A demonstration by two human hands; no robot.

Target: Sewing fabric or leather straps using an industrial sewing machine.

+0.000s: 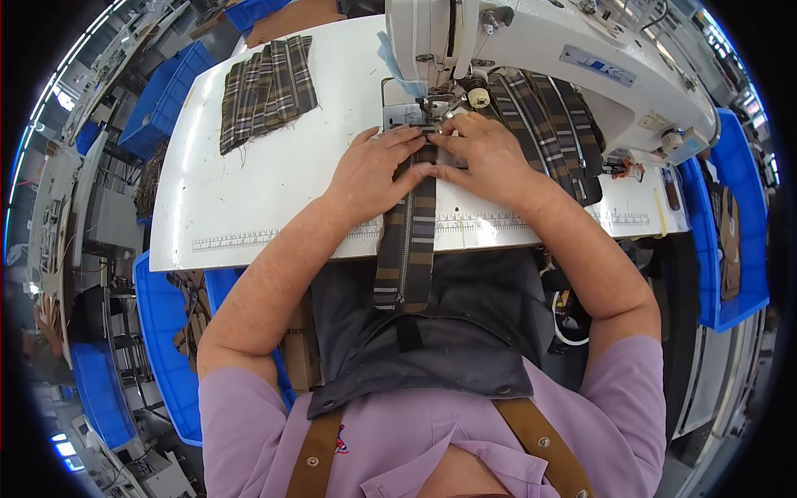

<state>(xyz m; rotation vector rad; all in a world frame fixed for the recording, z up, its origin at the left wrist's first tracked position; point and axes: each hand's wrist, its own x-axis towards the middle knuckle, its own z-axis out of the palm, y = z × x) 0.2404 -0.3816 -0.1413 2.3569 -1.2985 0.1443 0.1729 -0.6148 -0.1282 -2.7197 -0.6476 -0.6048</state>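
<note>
A striped brown and grey fabric strip with a zipper (409, 249) runs from the sewing machine's needle area (429, 108) down over the table's front edge onto my lap. My left hand (375, 170) lies flat on the strip's left side, fingers pressing it to the table. My right hand (484, 153) presses the strip's right side just in front of the presser foot, fingertips pinching the fabric edge. The white sewing machine (540, 50) stands over both hands.
A stack of plaid fabric pieces (266, 90) lies at the table's far left. More striped fabric (552, 124) is piled under the machine arm at right. Blue bins (162, 100) flank the white table (249, 199); another blue bin (735, 207) stands at right.
</note>
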